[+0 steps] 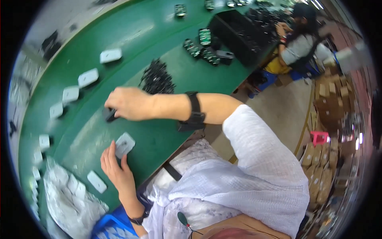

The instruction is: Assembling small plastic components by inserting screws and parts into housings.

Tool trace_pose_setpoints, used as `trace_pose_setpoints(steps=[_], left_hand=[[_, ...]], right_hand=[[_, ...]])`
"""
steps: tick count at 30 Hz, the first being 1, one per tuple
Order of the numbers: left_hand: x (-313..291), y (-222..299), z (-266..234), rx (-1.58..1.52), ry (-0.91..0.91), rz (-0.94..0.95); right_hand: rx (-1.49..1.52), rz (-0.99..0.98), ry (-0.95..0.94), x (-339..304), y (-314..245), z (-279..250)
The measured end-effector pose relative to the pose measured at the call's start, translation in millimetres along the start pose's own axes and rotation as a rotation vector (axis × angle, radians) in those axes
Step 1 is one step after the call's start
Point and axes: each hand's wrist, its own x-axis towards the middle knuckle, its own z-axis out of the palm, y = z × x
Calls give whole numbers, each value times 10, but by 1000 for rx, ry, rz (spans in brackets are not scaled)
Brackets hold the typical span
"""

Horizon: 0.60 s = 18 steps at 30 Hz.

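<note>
"Looking at the left hand, what do you see in it?"

"A pale plastic case, at the near side of the green table. The thumb is on one side, the fingers on the other. I can't tell if it's lifted."

"And the right hand?"

"Its fingers curl around a small black thing. I can't see how tightly."

"Is the case heavy?"

"I think it's light and stiff, maybe slippery. Best hold its sides, gently, so it won't crack."
</note>
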Motion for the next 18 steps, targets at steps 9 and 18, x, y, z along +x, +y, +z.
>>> trace_pose_setpoints(steps=[9, 18], left_hand=[[-100, -132, -57, -440, 162, -178], [-90, -106, -73, -437, 189, -158]], right_hand=[[241, 97, -48, -282, -567, -402], [192, -5, -164, -279, -727, -132]])
